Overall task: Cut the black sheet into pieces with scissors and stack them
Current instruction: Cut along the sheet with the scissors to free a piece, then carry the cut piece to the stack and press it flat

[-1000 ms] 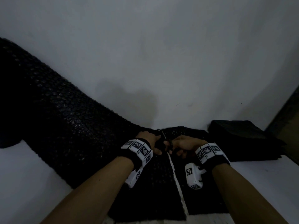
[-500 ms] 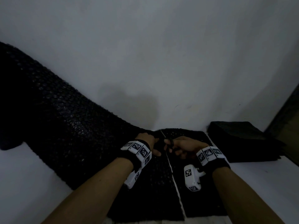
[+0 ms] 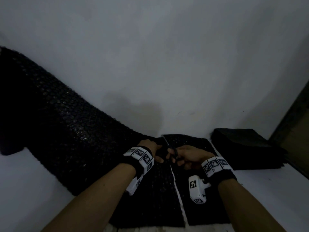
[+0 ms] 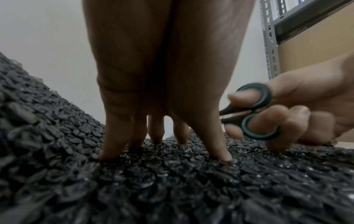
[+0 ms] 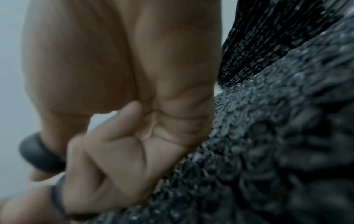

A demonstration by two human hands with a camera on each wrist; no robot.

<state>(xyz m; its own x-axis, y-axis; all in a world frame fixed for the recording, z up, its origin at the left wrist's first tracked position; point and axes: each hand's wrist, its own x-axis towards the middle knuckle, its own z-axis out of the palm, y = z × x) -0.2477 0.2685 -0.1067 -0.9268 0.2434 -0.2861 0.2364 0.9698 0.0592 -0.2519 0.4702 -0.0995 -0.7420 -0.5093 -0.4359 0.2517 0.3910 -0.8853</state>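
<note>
A long black sheet (image 3: 63, 139) of bubbled plastic is being spread across the white bench (image 3: 267, 186), its far left part curling up toward the wall and its near end lying flat in front of the person. It is judged to be light, soft and floppy, so it is likely to shift or buckle under the blades unless it is pinned close beside the cut line. A stack of cut pieces (image 3: 242, 146) is lying at the right, well apart from the hands. A strip (image 3: 197, 195) at the right end is being parted from the sheet, a pale gap showing along most of the cut, though the far end is too dark for it to be told whether it is fully severed. The sheet is being pressed flat by the left hand (image 3: 151, 148), its fingers (image 4: 220, 150) straight and spread with the tips dug into the bubbles just left of the cut. The scissors (image 4: 254, 112) are being held in the right hand (image 3: 189, 156), thumb and a finger threaded through the loops, the blades working along the cut.
</note>
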